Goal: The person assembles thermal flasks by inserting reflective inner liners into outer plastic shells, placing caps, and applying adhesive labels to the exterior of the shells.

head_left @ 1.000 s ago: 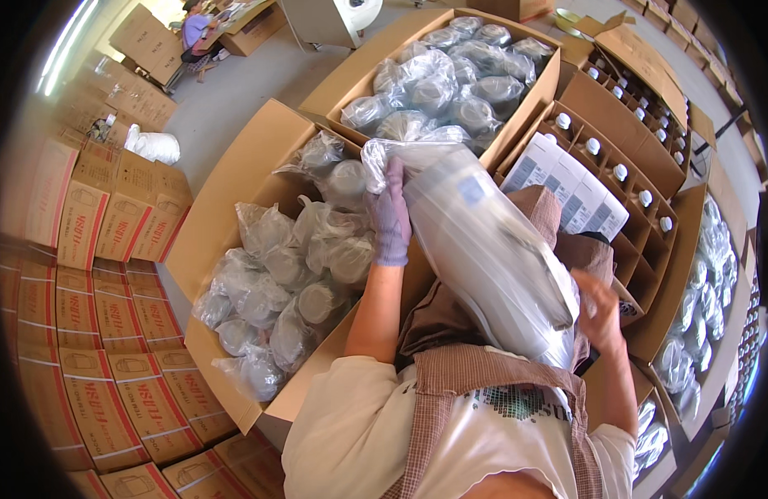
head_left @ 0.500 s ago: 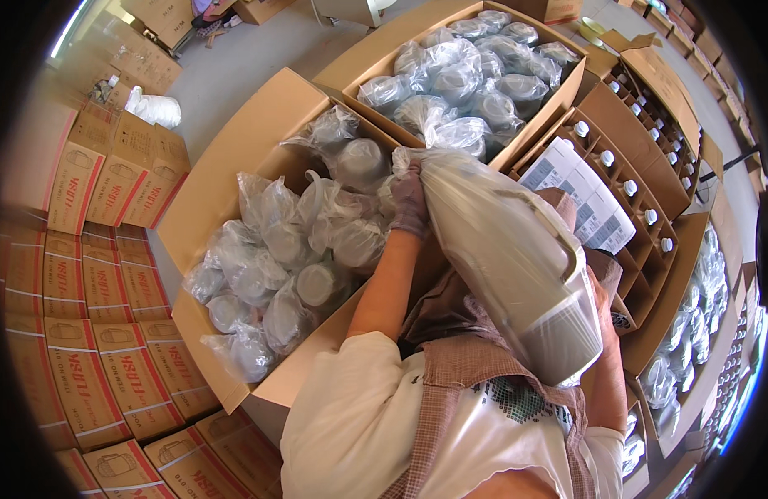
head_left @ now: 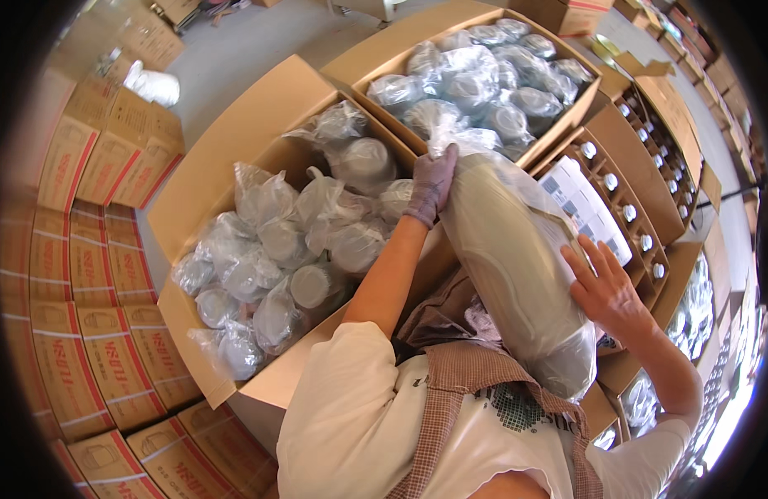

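A large beige vacuum flask in a clear plastic bag lies slanted in front of my chest. My left hand, in a greyish-purple glove, is closed around the gathered upper end of the bag. The flask's handle runs along its right side under the plastic. My right hand is bare, its fingers stretched and spread against that side near the handle. Left of my left forearm stands an open carton with several bagged, pale cylindrical flasks inside.
Another open carton of bagged items stands beyond. To the right, divided cartons hold white-capped bottles, with a printed sheet on top. Closed, strapped cartons are stacked at left. A white sack lies farther back.
My right hand has come from behind the flask's lower end up to its handle side, fingers spreading. My left hand and the bag's upper end have shifted slightly right.
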Demonstrator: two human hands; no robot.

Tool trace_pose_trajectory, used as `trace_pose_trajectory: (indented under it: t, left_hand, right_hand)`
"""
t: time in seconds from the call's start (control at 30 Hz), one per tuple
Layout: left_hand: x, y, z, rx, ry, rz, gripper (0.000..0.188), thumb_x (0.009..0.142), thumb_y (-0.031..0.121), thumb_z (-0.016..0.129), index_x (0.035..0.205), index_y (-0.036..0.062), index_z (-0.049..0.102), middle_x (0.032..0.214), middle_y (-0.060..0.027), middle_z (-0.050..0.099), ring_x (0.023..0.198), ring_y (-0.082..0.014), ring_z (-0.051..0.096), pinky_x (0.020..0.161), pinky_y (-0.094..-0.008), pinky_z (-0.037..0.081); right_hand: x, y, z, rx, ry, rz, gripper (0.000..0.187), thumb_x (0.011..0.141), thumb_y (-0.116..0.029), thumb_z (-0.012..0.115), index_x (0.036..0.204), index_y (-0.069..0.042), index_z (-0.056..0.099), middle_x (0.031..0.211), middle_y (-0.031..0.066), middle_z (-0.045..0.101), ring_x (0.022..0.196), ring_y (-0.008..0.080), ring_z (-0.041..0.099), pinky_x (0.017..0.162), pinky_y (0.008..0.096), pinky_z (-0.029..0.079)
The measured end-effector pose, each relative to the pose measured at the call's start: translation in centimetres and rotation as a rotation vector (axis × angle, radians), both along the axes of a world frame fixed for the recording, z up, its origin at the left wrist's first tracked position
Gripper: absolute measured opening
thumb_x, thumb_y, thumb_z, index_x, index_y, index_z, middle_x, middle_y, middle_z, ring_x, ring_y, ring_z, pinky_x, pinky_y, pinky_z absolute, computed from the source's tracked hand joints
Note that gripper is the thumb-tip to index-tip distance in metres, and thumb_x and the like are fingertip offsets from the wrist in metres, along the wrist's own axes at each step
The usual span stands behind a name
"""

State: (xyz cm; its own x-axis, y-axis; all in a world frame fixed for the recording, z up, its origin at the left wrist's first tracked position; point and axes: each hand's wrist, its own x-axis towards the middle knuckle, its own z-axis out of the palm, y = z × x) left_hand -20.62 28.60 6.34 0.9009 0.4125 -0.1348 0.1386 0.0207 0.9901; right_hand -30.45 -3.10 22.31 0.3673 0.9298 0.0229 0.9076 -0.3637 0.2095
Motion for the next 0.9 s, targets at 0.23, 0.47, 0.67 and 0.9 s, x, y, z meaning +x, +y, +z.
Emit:
trace_pose_trajectory:
  t: [0.23, 0.47, 0.67, 0.9]
  left_hand:
    - [-0.7, 8.9, 0.8, -0.223, 0.026, -0.119, 0.055, 0.092, 0.047, 0.069, 0.12, -0.0008, 0.069, 0.105, -0.0073, 0.071, 0.096, -0.0168, 0.064, 0.09, -0.0303, 0.05]
    - [-9.6, 20.9, -6.7, 1.232, 0.14, 0.206, 0.028, 0.087, 0.015, 0.066, 0.114, 0.0102, 0.069, 0.139, -0.0181, 0.053, 0.116, -0.0361, 0.059, 0.095, -0.042, 0.05]
    - [-11.3, 35.9, -13.0, 0.591, 0.164, 0.364, 0.036, 0.092, 0.009, 0.061, 0.128, 0.0133, 0.064, 0.111, -0.0184, 0.068, 0.101, -0.0352, 0.066, 0.089, -0.041, 0.053]
    - [-4.7, 40.5, -14.3, 0.781, 0.445, 0.188, 0.037, 0.092, 0.032, 0.064, 0.126, 0.0166, 0.066, 0.111, -0.0188, 0.067, 0.099, -0.0306, 0.065, 0.089, -0.0456, 0.051]
  right_hand:
    - [6.0, 4.4, -0.7, 0.356, 0.445, 0.105, 0.028, 0.064, -0.019, 0.081, 0.074, -0.001, 0.063, 0.112, 0.0207, 0.069, 0.106, 0.0433, 0.067, 0.092, 0.0457, 0.057]
    - [5.1, 5.7, -1.9, 0.715, 1.018, -0.474, 0.028, 0.072, -0.014, 0.079, 0.092, 0.002, 0.07, 0.111, 0.0185, 0.071, 0.102, 0.0327, 0.069, 0.091, 0.0449, 0.056]
    - [7.1, 9.4, -7.3, 0.84, 1.161, -0.604, 0.027, 0.072, -0.013, 0.077, 0.094, 0.002, 0.07, 0.11, 0.0184, 0.071, 0.101, 0.0321, 0.07, 0.09, 0.0444, 0.057]
    - [8.1, 17.3, -12.2, 0.858, 1.21, -0.675, 0.027, 0.073, -0.011, 0.075, 0.096, 0.003, 0.07, 0.109, 0.0183, 0.071, 0.1, 0.0313, 0.07, 0.089, 0.0439, 0.057]
